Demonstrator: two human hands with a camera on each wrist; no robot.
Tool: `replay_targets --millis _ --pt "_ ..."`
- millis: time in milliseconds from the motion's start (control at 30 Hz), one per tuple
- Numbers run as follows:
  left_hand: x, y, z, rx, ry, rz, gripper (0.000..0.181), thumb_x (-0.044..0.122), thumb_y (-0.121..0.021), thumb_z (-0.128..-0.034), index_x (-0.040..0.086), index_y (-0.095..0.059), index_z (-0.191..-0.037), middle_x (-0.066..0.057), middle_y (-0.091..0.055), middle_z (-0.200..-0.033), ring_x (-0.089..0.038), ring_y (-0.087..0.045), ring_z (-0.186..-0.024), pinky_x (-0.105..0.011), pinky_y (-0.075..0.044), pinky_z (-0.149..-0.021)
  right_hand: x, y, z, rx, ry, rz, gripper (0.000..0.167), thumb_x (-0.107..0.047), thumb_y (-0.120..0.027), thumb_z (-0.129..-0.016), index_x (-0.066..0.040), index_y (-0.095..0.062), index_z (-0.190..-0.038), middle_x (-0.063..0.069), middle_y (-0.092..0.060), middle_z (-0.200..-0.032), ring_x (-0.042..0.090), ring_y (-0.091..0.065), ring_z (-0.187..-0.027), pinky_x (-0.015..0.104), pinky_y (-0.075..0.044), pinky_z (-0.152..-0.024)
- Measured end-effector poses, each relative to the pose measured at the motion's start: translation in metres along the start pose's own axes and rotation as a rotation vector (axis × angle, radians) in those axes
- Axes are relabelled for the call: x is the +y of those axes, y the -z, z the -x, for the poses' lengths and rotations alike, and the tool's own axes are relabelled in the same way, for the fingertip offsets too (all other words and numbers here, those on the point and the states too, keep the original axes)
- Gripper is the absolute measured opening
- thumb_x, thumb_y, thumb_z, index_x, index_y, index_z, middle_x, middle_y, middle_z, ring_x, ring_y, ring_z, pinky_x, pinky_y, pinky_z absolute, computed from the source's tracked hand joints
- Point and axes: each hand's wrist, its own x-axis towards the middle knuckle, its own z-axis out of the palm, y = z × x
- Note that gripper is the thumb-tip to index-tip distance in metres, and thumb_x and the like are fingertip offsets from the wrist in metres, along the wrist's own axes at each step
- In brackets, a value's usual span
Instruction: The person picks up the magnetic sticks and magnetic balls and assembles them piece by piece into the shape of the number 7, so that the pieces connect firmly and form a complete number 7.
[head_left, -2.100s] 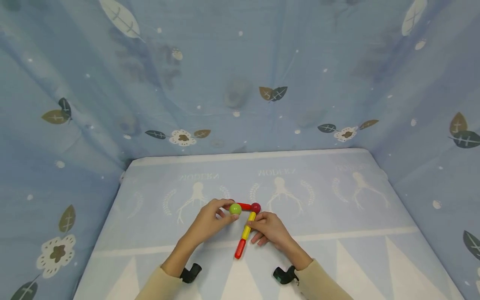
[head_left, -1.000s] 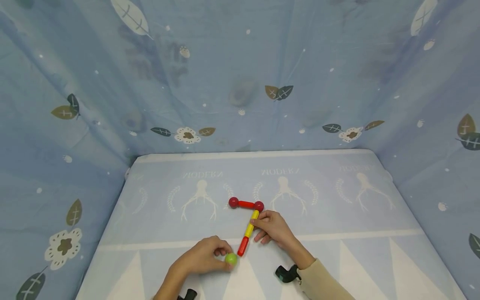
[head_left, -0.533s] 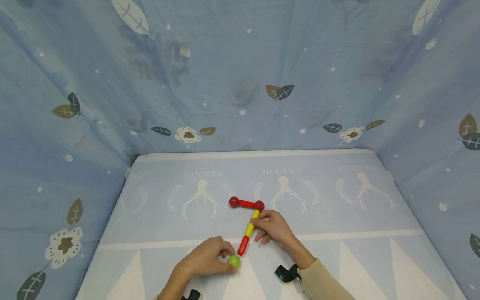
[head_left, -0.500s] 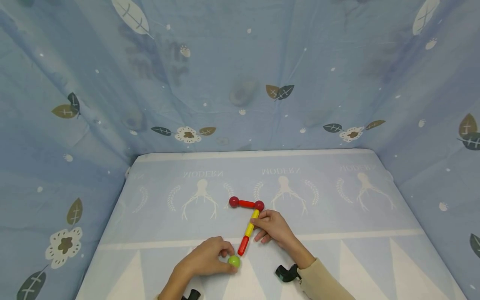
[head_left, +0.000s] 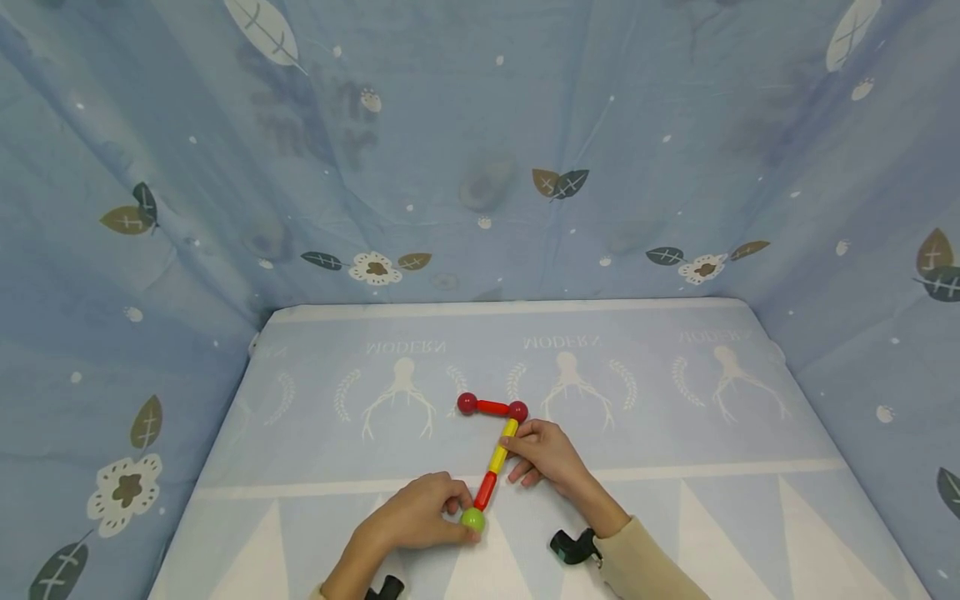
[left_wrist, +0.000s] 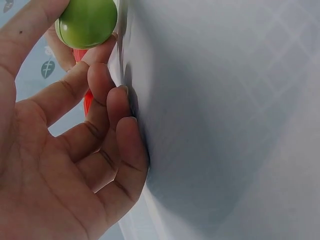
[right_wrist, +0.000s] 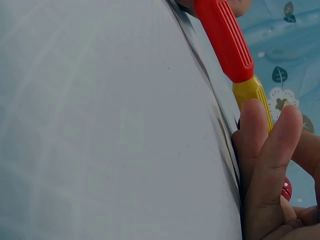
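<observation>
My left hand pinches a glossy green ball between thumb and index finger; the left wrist view shows the same green ball at its top. The ball touches the near end of a red rod. End to end with that rod is a yellow rod, which my right hand pinches. The yellow rod's far end meets a dark red ball. From there another red rod runs left to a second dark red ball. In the right wrist view, fingers partly hide the yellow rod.
A pale blue and white printed cloth covers the table. Blue patterned curtains hang behind it and at both sides. A black wrist camera sits by the right wrist, another by the left.
My left hand has carried the green ball from near the left dark red ball toward me, and then up against the red rod's near end. The right hand keeps its hold on the yellow rod.
</observation>
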Motion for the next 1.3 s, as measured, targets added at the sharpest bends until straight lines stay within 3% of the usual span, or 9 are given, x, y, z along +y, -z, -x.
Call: replay_targets --millis 367,567,667,800,1000,1133,1300 --pt "-0.001 0.001 -0.002 -0.036 0.028 -0.022 0.032 0.049 -0.083 -0.0761 0.024 -0.068 -0.091 0.009 -0.055 -0.076 -0.006 -0.048 -0.068 -0.026 -0.041 -0.062 0.000 0.000 0.001 0.006 -0.005 -0.011 0.038 -0.023 -0.073 -0.093 0.005 -0.052 -0.106 0.014 -0.072 -0.085 0.023 -0.069 -0.055 0.027 -0.051 -0.045" --pt "0.000 0.019 -0.005 -0.067 0.044 -0.018 0.040 0.048 -0.083 -0.0776 0.019 -0.071 -0.102 0.011 -0.060 -0.083 -0.007 -0.053 -0.073 -0.029 -0.046 -0.067 0.000 0.000 0.001 0.008 -0.007 -0.005 0.037 -0.023 -0.073 -0.093 0.005 -0.053 -0.106 0.014 -0.072 -0.085 0.023 -0.069 -0.055 0.027 -0.051 -0.045" --pt "0.000 0.034 -0.014 -0.008 0.044 -0.036 0.040 0.044 -0.081 -0.0817 0.015 -0.071 -0.107 0.010 -0.061 -0.085 -0.009 -0.055 -0.076 -0.032 -0.048 -0.069 -0.001 0.000 0.001 0.015 -0.010 0.002 0.038 -0.024 -0.073 -0.093 0.005 -0.053 -0.106 0.014 -0.072 -0.085 0.023 -0.069 -0.055 0.027 -0.051 -0.045" --pt "-0.002 0.051 -0.031 0.128 0.060 -0.041 0.035 0.034 -0.078 -0.0873 0.012 -0.069 -0.113 0.004 -0.063 -0.094 -0.014 -0.057 -0.083 -0.036 -0.050 -0.073 0.000 0.000 0.001 0.019 -0.004 0.007 0.037 -0.024 -0.072 -0.094 0.004 -0.053 -0.107 0.014 -0.072 -0.085 0.024 -0.069 -0.055 0.028 -0.051 -0.045" --pt "-0.004 0.063 -0.062 0.292 0.075 -0.056 0.042 0.026 -0.077 -0.0897 0.013 -0.065 -0.127 -0.008 -0.061 -0.112 -0.021 -0.058 -0.092 -0.038 -0.051 -0.074 0.000 -0.001 0.000 0.020 -0.004 0.011 0.037 -0.025 -0.072 -0.094 0.004 -0.052 -0.107 0.013 -0.072 -0.086 0.024 -0.069 -0.055 0.028 -0.051 -0.045" --pt "-0.009 0.064 -0.080 0.321 0.076 -0.054 0.047 0.025 -0.076 -0.0904 0.013 -0.062 -0.134 -0.011 -0.058 -0.118 -0.021 -0.056 -0.089 -0.034 -0.050 -0.071 0.000 -0.001 0.000 0.017 0.000 0.004 0.037 -0.024 -0.072 -0.094 0.004 -0.053 -0.107 0.013 -0.072 -0.086 0.024 -0.069 -0.054 0.028 -0.051 -0.044" --pt "-0.015 0.062 -0.092 0.313 0.093 -0.051 0.051 0.025 -0.077 -0.0892 0.013 -0.060 -0.135 -0.011 -0.058 -0.121 -0.019 -0.055 -0.089 -0.034 -0.051 -0.072 0.001 -0.002 -0.001 0.009 0.002 -0.001 0.036 -0.024 -0.072 -0.094 0.004 -0.053 -0.107 0.013 -0.072 -0.086 0.024 -0.069 -0.054 0.028 -0.051 -0.044"
